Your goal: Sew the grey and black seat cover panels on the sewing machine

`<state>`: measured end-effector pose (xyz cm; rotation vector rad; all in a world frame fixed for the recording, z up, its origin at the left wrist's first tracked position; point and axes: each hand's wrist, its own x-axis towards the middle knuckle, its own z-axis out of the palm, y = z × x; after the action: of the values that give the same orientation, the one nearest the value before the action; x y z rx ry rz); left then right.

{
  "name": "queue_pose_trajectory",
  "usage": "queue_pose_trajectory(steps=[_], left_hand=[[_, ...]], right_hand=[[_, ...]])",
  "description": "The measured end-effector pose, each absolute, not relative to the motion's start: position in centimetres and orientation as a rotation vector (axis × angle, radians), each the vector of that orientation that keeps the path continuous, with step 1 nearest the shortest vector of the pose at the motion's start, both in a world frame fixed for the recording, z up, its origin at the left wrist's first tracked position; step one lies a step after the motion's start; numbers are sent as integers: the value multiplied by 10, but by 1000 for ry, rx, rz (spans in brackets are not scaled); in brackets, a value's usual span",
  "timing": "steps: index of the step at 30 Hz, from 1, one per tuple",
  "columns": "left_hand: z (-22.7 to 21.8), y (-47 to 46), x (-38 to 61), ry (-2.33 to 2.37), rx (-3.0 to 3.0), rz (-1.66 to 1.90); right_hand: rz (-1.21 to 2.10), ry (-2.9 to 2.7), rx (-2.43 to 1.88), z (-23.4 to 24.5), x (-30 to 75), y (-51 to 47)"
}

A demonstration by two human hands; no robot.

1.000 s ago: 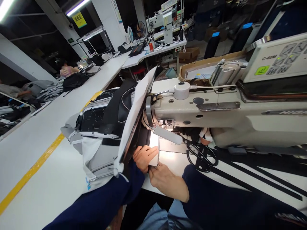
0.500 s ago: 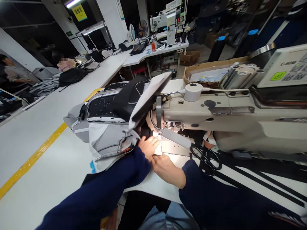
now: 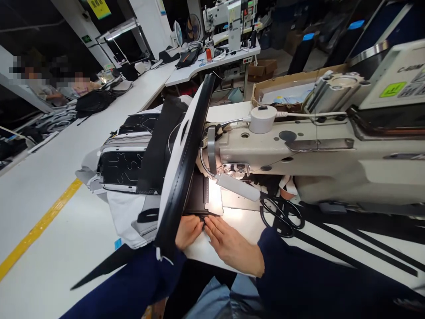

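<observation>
Beside the lit needle area of a sewing machine [image 3: 318, 168], both hands are at the near edge of a black fabric panel [image 3: 198, 195] with a white border. My left hand [image 3: 188, 231] is closed with curled fingers on that edge, partly hidden by a raised, black-trimmed white flap. My right hand [image 3: 234, 246] has its fingers pressed together at the same edge, touching or nearly touching the left fingertips. The panel appears to belong to a bulky black, white and grey sewn piece [image 3: 122, 166], lying left of the machine head; the exact join is hidden.
A grey lamp handle [image 3: 238, 187] and black loops [image 3: 282, 217], cord or scissor handles, lie right of the panel. Black straps [image 3: 327, 248] cross the table at right. An open carton [image 3: 257, 95] stands behind the machine. People [image 3: 49, 91] are at the far left.
Both hands have drawn nearer to me, the left one off the lit white edge. The sewn piece has turned, its trimmed flap now standing up across my left forearm, exposing the black panel.
</observation>
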<state>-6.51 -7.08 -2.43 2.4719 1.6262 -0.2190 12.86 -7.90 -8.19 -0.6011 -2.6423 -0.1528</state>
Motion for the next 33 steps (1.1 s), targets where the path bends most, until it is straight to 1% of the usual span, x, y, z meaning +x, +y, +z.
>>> queue_pose_trajectory(steps=[3,6,8,9,12,17,19,21,24,27,33], left_hand=[[-16,-53,-56,1572,2687,-19],[-15,-34,-49,1230,2983,82],[-20,-26,-48,1011,3058,224],[-24,-24,-48,973,3052,303],[-31,-25,-47,1050,2993,449],[-36,-31,-33,1334,2970,402],[-39,-31,-29,1403,2909,463],[-43,-28,-29,1365,2790,634],[-51,-24,-34,1216,2639,848],[-57,-20,-38,1133,2614,949],[-61,-13,-36,1105,2601,1028]], right_hand=[[-198,-2590,-626,-82,127,-85],[-215,-2524,-669,-82,123,-84],[-215,-2493,-671,-82,123,-84],[-216,-2486,-666,-83,123,-83],[-207,-2511,-652,-86,125,-84],[-58,-2564,-639,-86,128,-77],[47,-2555,-631,-83,129,-69],[121,-2527,-620,-82,130,-60],[122,-2478,-715,-83,130,-52],[55,-2466,-818,-89,126,-51],[-35,-2520,-804,-91,122,-50]])
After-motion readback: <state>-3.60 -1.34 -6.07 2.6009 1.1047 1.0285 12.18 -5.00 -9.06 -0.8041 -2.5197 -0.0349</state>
